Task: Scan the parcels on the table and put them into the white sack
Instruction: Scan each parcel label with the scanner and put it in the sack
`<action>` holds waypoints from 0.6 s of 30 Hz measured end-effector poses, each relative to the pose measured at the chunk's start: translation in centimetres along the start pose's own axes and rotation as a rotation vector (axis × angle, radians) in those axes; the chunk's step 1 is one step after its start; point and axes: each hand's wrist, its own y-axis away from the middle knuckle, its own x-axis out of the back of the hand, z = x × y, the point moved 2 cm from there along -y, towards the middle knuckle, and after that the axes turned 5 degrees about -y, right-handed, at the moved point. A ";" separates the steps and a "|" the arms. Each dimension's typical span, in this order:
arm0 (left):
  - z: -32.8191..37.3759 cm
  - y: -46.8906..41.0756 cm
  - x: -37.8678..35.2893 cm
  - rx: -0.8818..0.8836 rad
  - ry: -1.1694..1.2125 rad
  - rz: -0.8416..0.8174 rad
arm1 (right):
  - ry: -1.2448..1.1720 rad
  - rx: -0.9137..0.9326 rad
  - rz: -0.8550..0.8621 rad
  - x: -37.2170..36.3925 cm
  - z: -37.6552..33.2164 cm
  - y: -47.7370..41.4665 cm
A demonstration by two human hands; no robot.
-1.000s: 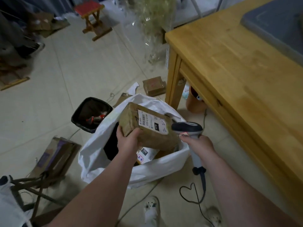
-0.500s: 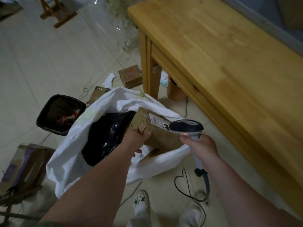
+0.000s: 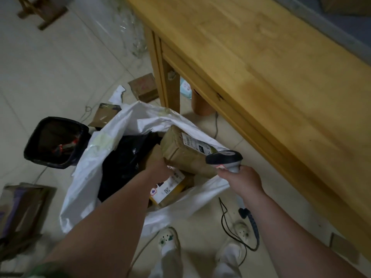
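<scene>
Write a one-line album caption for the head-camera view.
Left hand on a brown parcel in the white sack; right hand grips the scanner beside the wooden table.

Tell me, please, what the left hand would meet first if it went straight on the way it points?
Probably the brown parcel: the left hand lies at its near corner inside the white sack, fingertips out of sight, so contact is unclear.
</scene>
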 end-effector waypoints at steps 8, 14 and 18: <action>0.8 5.4 3.4 -0.008 0.165 0.012 | -0.096 0.104 -0.060 0.7 -4.7 3.3; 6.4 12.3 7.0 -0.129 0.203 0.081 | -0.222 0.177 -0.128 4.8 -9.7 7.6; 12.5 17.8 8.8 -0.317 0.219 0.163 | -0.326 0.254 -0.179 10.0 -12.9 10.7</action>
